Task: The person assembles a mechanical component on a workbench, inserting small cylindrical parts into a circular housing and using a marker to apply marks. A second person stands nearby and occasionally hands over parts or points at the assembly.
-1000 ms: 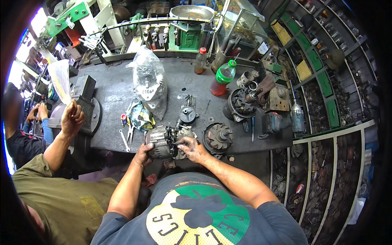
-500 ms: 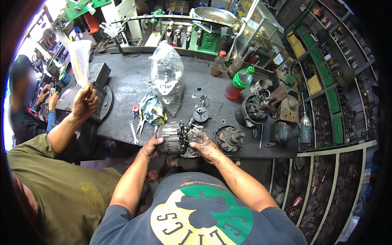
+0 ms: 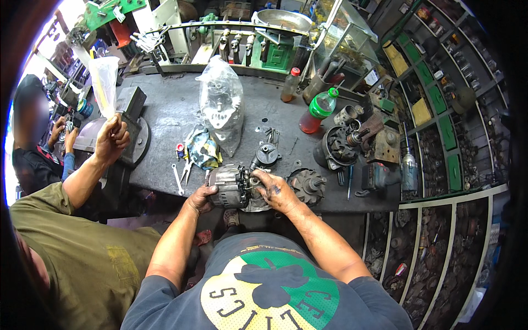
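At the bench's near edge, my left hand [image 3: 202, 199] is closed round the left side of a dismantled alternator [image 3: 228, 187], a ribbed grey metal body. My right hand [image 3: 276, 192] bends over the alternator's right end, its fingertips pressed to the parts there. Whether a small piece lies between those fingers is hidden. Just right of that hand is a finned rotor [image 3: 307, 186] with its shaft. A round black part [image 3: 267, 154] lies beyond the alternator, with several bolts [image 3: 272, 135] behind it. A wrench [image 3: 177, 180] and pliers [image 3: 187, 171] lie to the left.
A clear plastic bag [image 3: 220, 104] of metal parts stands mid-bench beside a patterned cloth [image 3: 202, 148]. Bottles of red liquid [image 3: 318, 113], a second housing [image 3: 336, 147] and a cordless tool [image 3: 379, 175] are at right. At left, another person's fist [image 3: 113, 140] holds a plastic sleeve [image 3: 103, 82] near a vise [image 3: 129, 110].
My right hand has shifted up and turned over the alternator's right end, its fingers now more curled. My left hand keeps its hold. The other person's raised fist stays nearly still.
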`<act>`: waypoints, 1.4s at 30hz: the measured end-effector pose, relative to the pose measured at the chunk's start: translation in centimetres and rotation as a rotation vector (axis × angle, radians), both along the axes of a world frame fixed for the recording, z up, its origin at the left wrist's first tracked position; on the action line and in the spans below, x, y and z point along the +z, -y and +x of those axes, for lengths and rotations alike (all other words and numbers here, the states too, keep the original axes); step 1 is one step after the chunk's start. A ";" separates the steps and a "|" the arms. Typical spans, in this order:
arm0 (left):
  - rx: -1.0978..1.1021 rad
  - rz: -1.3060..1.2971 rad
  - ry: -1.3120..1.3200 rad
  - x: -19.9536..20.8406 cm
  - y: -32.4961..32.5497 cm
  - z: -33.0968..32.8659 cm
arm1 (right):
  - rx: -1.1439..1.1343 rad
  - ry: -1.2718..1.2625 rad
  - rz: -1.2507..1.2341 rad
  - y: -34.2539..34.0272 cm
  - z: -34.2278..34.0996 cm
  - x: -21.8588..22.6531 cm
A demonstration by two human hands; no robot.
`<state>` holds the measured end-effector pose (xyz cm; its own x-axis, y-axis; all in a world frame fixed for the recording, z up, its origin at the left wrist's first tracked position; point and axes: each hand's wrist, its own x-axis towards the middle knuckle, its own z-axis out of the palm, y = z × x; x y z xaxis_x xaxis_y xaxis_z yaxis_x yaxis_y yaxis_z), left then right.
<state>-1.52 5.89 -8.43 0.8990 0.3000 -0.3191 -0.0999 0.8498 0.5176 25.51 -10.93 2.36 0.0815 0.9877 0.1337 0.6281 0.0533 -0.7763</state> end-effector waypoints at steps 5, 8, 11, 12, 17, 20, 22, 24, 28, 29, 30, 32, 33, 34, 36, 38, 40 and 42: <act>-0.016 0.020 -0.007 1.4 0.1 0.2 | 0.017 0.000 -0.025 0.0 0.7 0.1; -0.028 0.053 -0.016 2.2 0.3 0.3 | 0.048 0.063 -0.190 0.1 1.0 0.0; -0.031 0.068 -0.076 0.1 -0.2 -0.4 | -0.038 -0.102 -0.357 0.5 0.6 -2.5; -0.030 0.063 -0.094 -0.7 -0.5 -0.4 | -0.068 -0.039 -0.233 0.9 0.2 -3.5; -0.054 0.044 -0.056 -0.4 -0.6 -0.4 | -0.008 0.238 0.140 0.7 -0.8 -2.4; -0.058 0.025 -0.058 0.1 -0.7 -0.3 | 0.030 0.324 0.106 0.1 -0.8 -1.2; -0.045 0.028 -0.036 -0.1 -0.7 0.2 | 0.050 0.203 -0.121 -0.2 -0.4 0.0; -0.046 0.035 -0.060 -0.5 -0.8 -0.1 | 0.013 0.088 0.028 -0.1 -0.2 -1.2; -0.031 0.026 -0.060 -1.0 -0.8 0.0 | -0.007 0.007 -0.041 0.1 -0.1 0.1; -0.038 0.011 -0.069 -1.1 -0.9 0.0 | 0.007 0.036 -0.047 0.4 0.2 -0.4; -0.027 0.022 -0.068 -0.9 -0.8 0.0 | 0.023 0.064 -0.054 0.4 0.3 -0.4; -0.007 0.044 -0.064 -0.5 -0.6 0.0 | 0.005 -0.050 -0.064 0.4 0.1 -0.4; -0.006 0.055 -0.066 -0.5 -0.5 0.1 | -0.010 -0.045 -0.042 0.4 -0.2 -0.6; -0.006 0.065 -0.068 -0.5 -0.5 0.0 | -0.025 -0.040 -0.020 0.4 -0.3 -0.8; -0.018 0.058 -0.073 -0.3 -0.5 -0.1 | 0.045 0.108 0.025 0.1 -0.4 -0.7; -0.041 0.024 -0.080 0.0 -0.6 -0.3 | 0.078 0.241 0.280 -0.4 -0.5 -0.1; -0.058 0.009 -0.063 0.2 -1.0 -0.1 | 0.122 0.187 0.061 -0.5 0.2 -0.5; -0.058 0.035 -0.036 -0.2 -1.3 0.0 | 0.144 0.131 -0.076 -0.6 0.8 -1.5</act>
